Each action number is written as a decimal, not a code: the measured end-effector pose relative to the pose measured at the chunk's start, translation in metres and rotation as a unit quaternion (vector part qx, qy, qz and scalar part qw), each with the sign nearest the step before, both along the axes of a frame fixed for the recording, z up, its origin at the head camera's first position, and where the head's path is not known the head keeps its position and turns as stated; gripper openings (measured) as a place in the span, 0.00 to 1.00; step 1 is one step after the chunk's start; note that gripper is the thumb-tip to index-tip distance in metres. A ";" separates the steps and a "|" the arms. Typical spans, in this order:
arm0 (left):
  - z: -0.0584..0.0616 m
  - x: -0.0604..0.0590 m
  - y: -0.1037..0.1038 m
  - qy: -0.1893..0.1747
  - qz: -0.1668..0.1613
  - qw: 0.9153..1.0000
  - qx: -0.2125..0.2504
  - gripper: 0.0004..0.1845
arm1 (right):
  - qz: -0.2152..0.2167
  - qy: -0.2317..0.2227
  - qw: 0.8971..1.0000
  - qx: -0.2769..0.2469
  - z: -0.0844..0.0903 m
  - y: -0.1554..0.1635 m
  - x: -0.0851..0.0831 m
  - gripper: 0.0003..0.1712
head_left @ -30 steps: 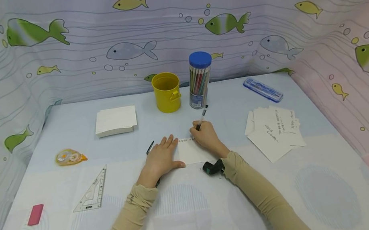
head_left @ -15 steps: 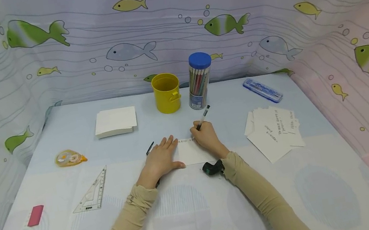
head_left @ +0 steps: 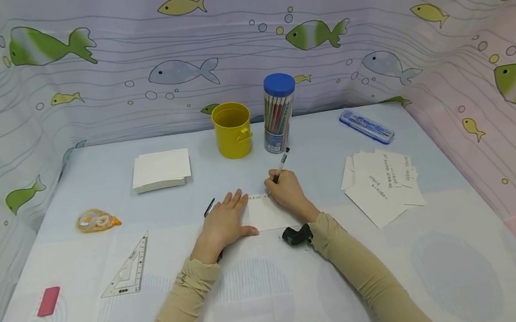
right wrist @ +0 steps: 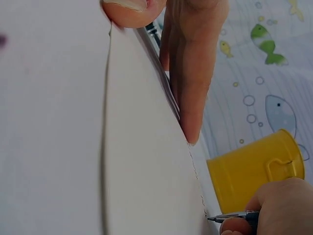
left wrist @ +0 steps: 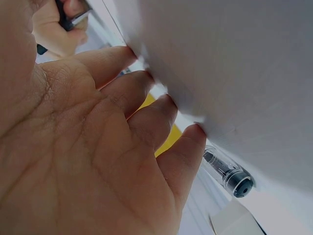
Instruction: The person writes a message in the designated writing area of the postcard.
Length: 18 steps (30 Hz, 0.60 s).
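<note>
- Writing is the step in hand, by my judgement: the right hand [head_left: 288,194] pinches a pen [head_left: 282,164] with curled fingers, its tip at the top edge of a small white card [head_left: 269,215] lying mid-table between the two hands.
- Left hand [head_left: 224,223] lies flat, fingers straight, pressing the card's left edge.
- Next move likely calls for steady pressure from that flat hand so the card does not slide under the pen.
- Yellow cup [head_left: 233,129] stands behind the card; whatever it holds is hidden.
- Clear tube with blue lid [head_left: 279,111], just beside the cup, is packed with colored pencils.
- Blue case [head_left: 366,126] lies closed, contents hidden.
</note>
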<state>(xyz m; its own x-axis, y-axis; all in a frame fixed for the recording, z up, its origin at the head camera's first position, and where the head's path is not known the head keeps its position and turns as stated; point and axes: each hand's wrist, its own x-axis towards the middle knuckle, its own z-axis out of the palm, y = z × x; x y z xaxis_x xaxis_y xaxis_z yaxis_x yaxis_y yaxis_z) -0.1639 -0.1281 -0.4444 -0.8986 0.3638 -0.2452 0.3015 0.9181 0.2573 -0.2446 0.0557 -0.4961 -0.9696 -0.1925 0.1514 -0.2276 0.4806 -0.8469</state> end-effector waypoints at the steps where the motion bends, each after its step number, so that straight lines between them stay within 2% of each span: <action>1: -0.001 0.000 0.000 0.000 -0.001 1.000 0.001 0.50 | -0.003 0.001 1.000 -0.009 0.000 0.000 0.000 0.23; 5: -0.001 0.000 0.001 -0.005 0.003 1.000 0.003 0.50 | -0.014 0.011 0.999 -0.045 -0.002 0.003 0.002 0.23; 9: -0.002 0.000 0.001 -0.008 0.004 1.000 0.003 0.50 | -0.019 0.014 0.998 -0.051 -0.004 0.005 0.002 0.22; 18: 0.000 -0.001 0.001 -0.003 0.004 1.000 -0.003 0.50 | 0.015 -0.037 0.998 -0.057 -0.002 0.009 0.000 0.22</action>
<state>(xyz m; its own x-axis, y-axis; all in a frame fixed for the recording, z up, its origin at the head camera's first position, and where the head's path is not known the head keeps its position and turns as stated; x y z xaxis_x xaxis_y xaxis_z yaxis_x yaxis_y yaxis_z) -0.1650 -0.1269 -0.4448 -0.9001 0.3553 -0.2522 0.2926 0.9218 0.2543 -0.2444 0.0645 -0.4983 -0.9730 -0.2070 0.1025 -0.1754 0.3733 -0.9110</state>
